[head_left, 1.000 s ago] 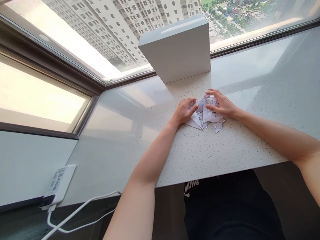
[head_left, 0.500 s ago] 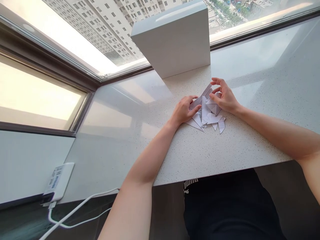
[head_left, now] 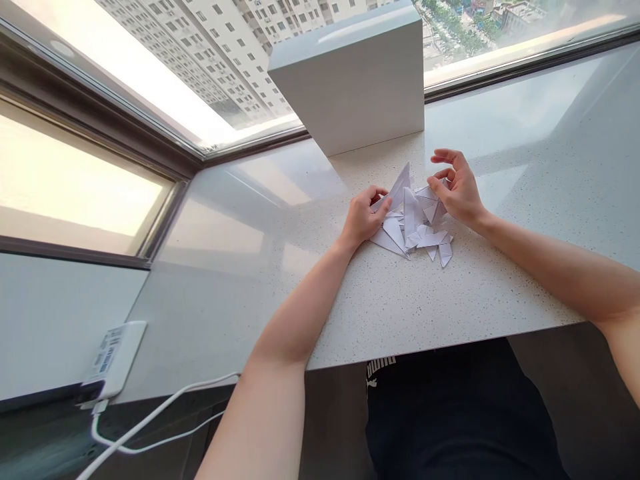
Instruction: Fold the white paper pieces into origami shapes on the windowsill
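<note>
Several white folded-paper pieces (head_left: 413,217) lie in a loose pile on the speckled counter between my hands. On the pile's left, my left hand (head_left: 365,217) has thumb and fingers closed on a folded paper (head_left: 401,187), whose pointed end tilts up and away. At the right side, my right hand (head_left: 457,190) pinches thumb and forefinger at the edge of another folded paper (head_left: 429,200); its other fingers are raised. A small paper figure (head_left: 433,239) with narrow arms lies at the pile's near right.
A large white box-shaped block (head_left: 360,93) stands behind the pile against the window. The counter's front edge (head_left: 450,345) runs close to my body. At lower left are a white power strip (head_left: 125,357) and a white cable (head_left: 165,407).
My right hand has moved a little right, away from the paper in my left hand. That paper now points more steeply upward. The pile looks almost the same.
</note>
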`<state>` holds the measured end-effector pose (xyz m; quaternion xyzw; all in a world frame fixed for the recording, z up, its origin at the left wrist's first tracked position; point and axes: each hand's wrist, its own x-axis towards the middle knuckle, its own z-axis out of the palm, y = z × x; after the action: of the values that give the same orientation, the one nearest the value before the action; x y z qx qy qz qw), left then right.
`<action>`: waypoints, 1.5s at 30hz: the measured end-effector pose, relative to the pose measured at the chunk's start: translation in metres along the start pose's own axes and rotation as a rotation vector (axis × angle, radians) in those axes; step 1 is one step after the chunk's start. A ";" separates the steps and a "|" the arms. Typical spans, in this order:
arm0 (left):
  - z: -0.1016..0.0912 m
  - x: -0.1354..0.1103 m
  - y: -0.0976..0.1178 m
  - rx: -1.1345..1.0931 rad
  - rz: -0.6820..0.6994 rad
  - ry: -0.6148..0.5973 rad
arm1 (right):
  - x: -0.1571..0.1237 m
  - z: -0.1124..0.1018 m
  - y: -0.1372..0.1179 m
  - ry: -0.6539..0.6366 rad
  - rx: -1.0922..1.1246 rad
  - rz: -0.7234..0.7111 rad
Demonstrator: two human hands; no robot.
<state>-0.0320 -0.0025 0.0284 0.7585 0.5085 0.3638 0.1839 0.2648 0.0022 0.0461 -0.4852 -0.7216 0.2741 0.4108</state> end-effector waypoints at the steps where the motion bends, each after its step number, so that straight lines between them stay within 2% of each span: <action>1: 0.001 0.001 -0.002 -0.018 -0.014 0.024 | 0.000 0.000 -0.001 0.017 0.024 0.002; 4: 0.002 0.002 -0.006 -0.059 -0.056 0.077 | -0.003 0.003 -0.003 -0.054 0.107 -0.028; 6: 0.003 0.004 -0.008 -0.091 -0.074 0.110 | -0.005 0.006 -0.002 -0.161 0.088 -0.113; 8: 0.005 0.005 -0.009 -0.115 -0.086 0.148 | -0.006 0.008 0.000 -0.213 0.013 -0.213; 11: 0.006 0.008 -0.011 -0.132 -0.116 0.207 | -0.005 0.005 0.005 -0.171 -0.082 -0.265; 16: 0.005 0.008 -0.009 -0.212 -0.106 0.252 | 0.008 -0.003 0.020 -0.084 -0.093 -0.115; 18: 0.002 0.006 -0.005 -0.231 -0.078 0.170 | 0.012 -0.005 0.025 -0.068 -0.077 -0.042; 20: -0.001 0.004 0.002 -0.207 -0.049 0.018 | 0.014 -0.006 0.026 -0.073 -0.062 -0.006; 22: -0.006 0.002 0.009 -0.119 -0.018 -0.135 | 0.013 -0.007 0.025 -0.095 -0.055 0.002; 24: -0.012 0.002 0.015 -0.002 0.002 -0.209 | 0.012 -0.007 0.023 -0.136 -0.074 -0.013; 28: -0.026 0.001 0.024 0.170 -0.018 -0.246 | 0.012 -0.003 0.025 -0.273 -0.173 -0.086; 33: -0.037 -0.019 0.032 0.227 -0.082 -0.388 | 0.010 0.001 0.024 -0.364 -0.283 -0.153; 38: -0.028 -0.039 0.038 0.288 -0.103 -0.530 | 0.005 -0.001 0.009 -0.353 -0.311 -0.137; 42: -0.019 -0.038 0.038 0.306 -0.081 -0.516 | 0.003 -0.004 -0.003 -0.386 -0.237 -0.095; 45: -0.019 -0.033 0.037 0.286 -0.050 -0.511 | 0.003 -0.005 -0.009 -0.433 -0.164 -0.011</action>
<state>-0.0299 -0.0494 0.0529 0.8311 0.5101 0.0810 0.2063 0.2647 0.0014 0.0564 -0.4428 -0.8154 0.3101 0.2071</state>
